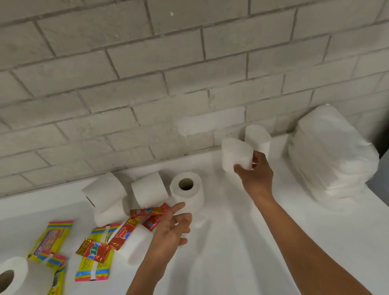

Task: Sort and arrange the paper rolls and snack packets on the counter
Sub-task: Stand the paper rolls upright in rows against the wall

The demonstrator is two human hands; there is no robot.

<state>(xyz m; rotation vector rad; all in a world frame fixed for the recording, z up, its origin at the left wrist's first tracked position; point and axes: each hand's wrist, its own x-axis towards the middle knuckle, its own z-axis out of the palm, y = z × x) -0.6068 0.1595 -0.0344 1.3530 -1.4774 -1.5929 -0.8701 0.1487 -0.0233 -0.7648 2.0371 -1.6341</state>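
Right now my right hand [254, 175] grips a toilet roll [236, 154] at two o'clock on the desk [246, 249]; my left hand [170, 228], open and empty, could knock the upright roll [187, 190].

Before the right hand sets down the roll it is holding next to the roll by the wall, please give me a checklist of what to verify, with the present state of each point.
1. Grip: the right hand holds the held roll from below, fingers wrapped around it: ok.
2. Neighbour: the roll by the wall stands upright: ok.
3. Landing spot: bare counter shows in front of the held roll; whether the spot directly under it is free: cannot tell.
4. Space on the right: the plastic-wrapped pack stands apart from both rolls: ok.
5. Left hand: open, empty, reaching toward the upright roll, away from the landing spot: ok.
6. Sorting: red packets lie among rolls on the left: not ok.
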